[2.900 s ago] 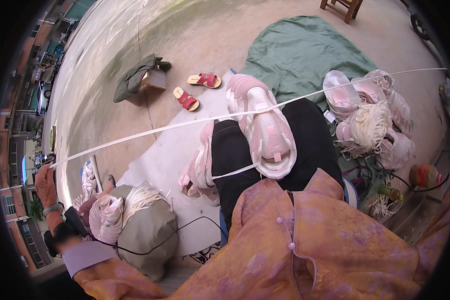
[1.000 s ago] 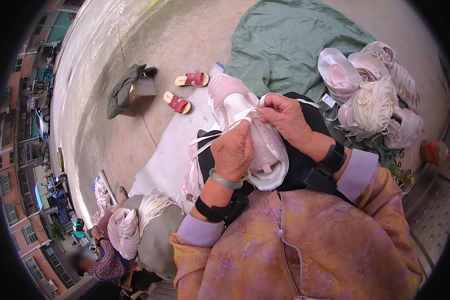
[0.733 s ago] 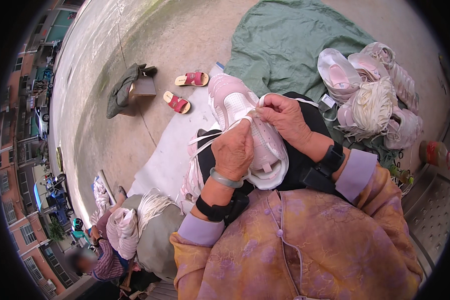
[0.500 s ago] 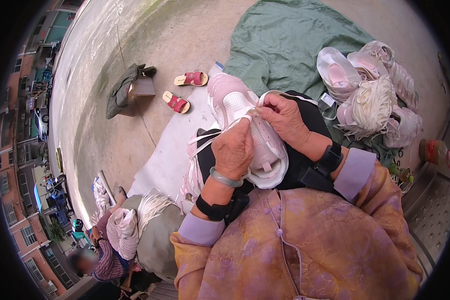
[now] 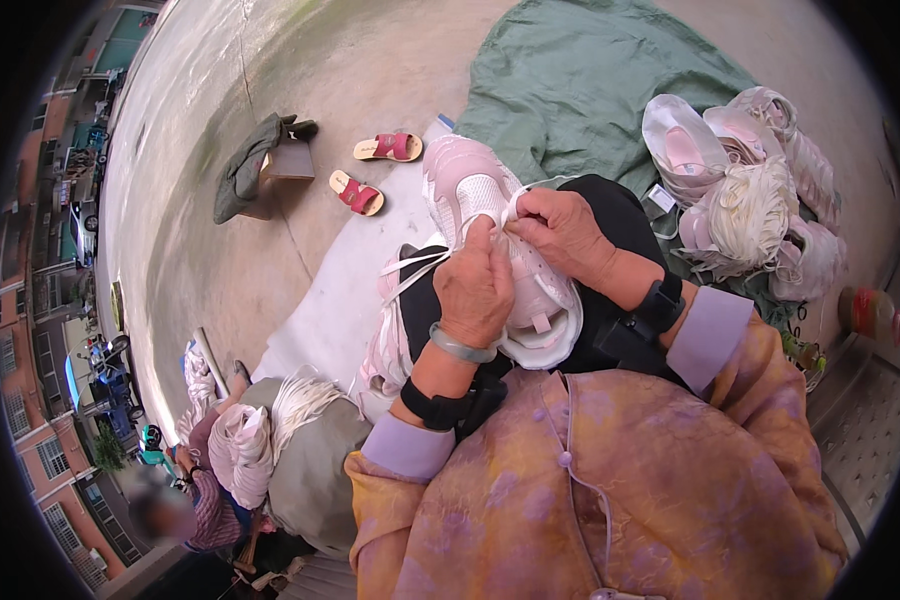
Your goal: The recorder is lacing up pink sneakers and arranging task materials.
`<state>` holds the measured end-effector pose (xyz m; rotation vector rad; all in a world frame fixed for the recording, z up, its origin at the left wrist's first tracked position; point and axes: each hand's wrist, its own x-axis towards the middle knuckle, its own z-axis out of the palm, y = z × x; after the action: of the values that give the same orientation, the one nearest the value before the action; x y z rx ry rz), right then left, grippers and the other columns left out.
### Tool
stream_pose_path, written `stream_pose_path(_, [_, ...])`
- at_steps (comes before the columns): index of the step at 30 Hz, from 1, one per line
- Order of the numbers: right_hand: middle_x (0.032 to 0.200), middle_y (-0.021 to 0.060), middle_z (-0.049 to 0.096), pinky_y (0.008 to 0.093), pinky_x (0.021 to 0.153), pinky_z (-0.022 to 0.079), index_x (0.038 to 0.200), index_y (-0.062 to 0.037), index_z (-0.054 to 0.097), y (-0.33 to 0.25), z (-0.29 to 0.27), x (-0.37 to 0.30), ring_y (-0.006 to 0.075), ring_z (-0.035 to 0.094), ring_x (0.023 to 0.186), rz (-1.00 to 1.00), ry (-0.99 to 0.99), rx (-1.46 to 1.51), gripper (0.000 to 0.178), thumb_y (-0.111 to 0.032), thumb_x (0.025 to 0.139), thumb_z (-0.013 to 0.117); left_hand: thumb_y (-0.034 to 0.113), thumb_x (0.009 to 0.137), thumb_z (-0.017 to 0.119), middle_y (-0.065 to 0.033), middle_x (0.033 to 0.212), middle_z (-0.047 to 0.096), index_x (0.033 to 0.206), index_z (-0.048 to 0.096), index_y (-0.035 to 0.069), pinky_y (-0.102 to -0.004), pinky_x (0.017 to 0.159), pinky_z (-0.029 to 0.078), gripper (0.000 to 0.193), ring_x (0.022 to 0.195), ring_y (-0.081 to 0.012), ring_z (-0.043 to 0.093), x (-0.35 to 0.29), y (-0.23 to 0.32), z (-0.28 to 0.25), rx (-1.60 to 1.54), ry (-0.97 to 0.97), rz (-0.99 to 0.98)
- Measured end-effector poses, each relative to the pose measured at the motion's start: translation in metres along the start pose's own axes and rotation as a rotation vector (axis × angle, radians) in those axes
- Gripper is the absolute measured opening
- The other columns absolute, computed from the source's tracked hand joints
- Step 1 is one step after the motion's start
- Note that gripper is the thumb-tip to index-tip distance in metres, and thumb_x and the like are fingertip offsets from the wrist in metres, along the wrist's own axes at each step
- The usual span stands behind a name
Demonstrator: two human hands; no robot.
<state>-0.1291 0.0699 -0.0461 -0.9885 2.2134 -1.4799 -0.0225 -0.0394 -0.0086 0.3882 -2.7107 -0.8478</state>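
Note:
A pink and white sneaker [image 5: 545, 290] rests on my lap, its toe pointing away from me. White shoelace [image 5: 420, 265] runs through its front and trails off to the left. My left hand [image 5: 478, 285] pinches the lace over the tongue, with the thumb and fingertips pressed together. Close beside it, my right hand [image 5: 562, 230] grips another stretch of the same lace at the shoe's right side. Both hands nearly meet above the eyelets, so the exact threading there is hidden. More pink sneakers [image 5: 385, 350] lie against my left side.
At right, a pile of pink sneakers [image 5: 685, 150] and a bundle of white laces [image 5: 755, 215] lie on green cloth [image 5: 600, 90]. Red slippers [image 5: 355, 192], a cardboard box [image 5: 288, 160] and a jar [image 5: 860, 310] stand around. Another person [image 5: 215, 505] sits at lower left beside bundled laces [image 5: 305, 405].
My left hand has shifted slightly right and up, closer to the eyelets. My right hand stays near the same spot on the lace, moved slightly down.

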Motion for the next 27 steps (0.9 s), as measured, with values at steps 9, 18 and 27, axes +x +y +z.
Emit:
stream_pose_path(9, [0.063,0.0101,0.057,0.0347,0.058,0.045,0.079,-0.0044,0.059,-0.016,-0.019,-0.015,0.0262,0.057,0.059,0.122,0.010,0.020,0.017,-0.020,0.074,0.064,0.013,0.089,0.056,0.0020,0.060,0.049,0.092,0.058,0.005,-0.0172,0.042,0.030,0.009,0.046,-0.0031,0.038,-0.035,-0.040,-0.037,-0.996,0.411,-0.623])
stream_pose_path(18, [0.081,0.0037,0.050,0.0361,0.073,0.036,0.091,-0.0144,0.059,-0.038,-0.021,-0.006,0.0203,0.052,0.076,-0.571,-0.146,-0.447,0.024,-0.022,0.069,0.067,0.011,0.086,0.059,-0.0009,0.063,0.054,0.088,0.052,0.008,-0.0172,0.043,0.035,0.009,0.046,-0.0051,0.044,-0.024,-0.028,-0.011,-1.210,0.234,-0.633])
stream_pose_path(27, [0.085,0.0036,0.049,0.0363,0.075,0.035,0.104,-0.0141,0.056,-0.038,-0.020,-0.002,0.0207,0.050,0.081,-0.578,-0.217,-0.536,0.040,-0.023,0.067,0.066,0.008,0.087,0.055,-0.0001,0.063,0.054,0.090,0.049,0.006,-0.0166,0.043,0.037,0.008,0.048,-0.0036,0.046,-0.004,-0.024,0.011,-1.010,0.311,-0.524])
